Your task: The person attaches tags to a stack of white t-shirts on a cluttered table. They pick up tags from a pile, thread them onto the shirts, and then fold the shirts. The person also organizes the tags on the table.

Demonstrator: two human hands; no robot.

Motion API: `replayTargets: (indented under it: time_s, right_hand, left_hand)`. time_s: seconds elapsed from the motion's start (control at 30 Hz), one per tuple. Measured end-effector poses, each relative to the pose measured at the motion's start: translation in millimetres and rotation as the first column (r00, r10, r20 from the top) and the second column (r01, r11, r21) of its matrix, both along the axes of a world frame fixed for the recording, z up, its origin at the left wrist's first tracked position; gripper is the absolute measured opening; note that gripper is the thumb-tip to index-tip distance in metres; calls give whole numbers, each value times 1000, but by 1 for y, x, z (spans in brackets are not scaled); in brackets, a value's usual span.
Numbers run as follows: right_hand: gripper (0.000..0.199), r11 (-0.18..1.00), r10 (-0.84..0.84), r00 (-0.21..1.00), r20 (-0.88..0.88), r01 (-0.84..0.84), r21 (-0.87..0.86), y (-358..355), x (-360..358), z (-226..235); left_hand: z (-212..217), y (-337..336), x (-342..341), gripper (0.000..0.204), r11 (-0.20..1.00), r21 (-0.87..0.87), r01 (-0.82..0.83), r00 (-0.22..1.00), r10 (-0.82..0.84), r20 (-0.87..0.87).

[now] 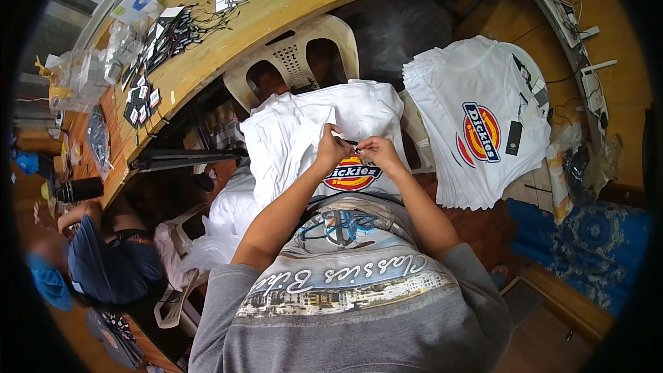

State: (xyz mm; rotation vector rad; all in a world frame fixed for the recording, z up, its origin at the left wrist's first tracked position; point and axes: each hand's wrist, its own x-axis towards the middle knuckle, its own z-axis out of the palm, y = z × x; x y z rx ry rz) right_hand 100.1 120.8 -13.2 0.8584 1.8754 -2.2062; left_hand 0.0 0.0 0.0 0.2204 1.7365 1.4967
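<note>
Left hand (333, 148) and right hand (382, 153) nearly meet, each grip pinched on a small dark piece (356, 150) over white shirts (293, 131) — fingertip holds, presumably for fine control. Chair (284, 55) seems to bear the shirts, likely keeping them within reach.

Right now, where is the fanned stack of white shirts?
In the head view, the fanned stack of white shirts lies on the right side, past the right hand, with the blue patterned cloth below and right of it.
</note>
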Motion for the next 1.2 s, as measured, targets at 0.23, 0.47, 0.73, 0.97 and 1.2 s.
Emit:
replayTargets:
  time_s: [0.23, 0.47, 0.73, 0.97, 1.2]
  right_hand:
    - [15, 992, -110, 992, -61, 105, -77, -3, -5, 4]
    - [15, 977, -202, 971, -128, 191, -94, -4, -1, 3]
    - [18, 986, -162, 978, -129, 154, -64, -7, 1, 4]
    - [19, 988, -66, 992, -112, 49, -144, -16, -1, 17]
    - [22, 987, 10, 989, -148, -33, -155, -16, 3, -2]
  left_hand:
    - [-4, 0, -3, 44, 998, -19, -55, 998, 54, -33]
    - [13, 8, 4, 44, 989, -7, -147, 971, 146, 191]
    - [4, -1, -6, 42, 993, -76, 93, 989, -84, 118]
    - [5, -14, -37, 45, 931, 45, 361, 729, -312, 609]
    - [-1, -20, -31, 49, 904, -155, 398, 853, -302, 426]
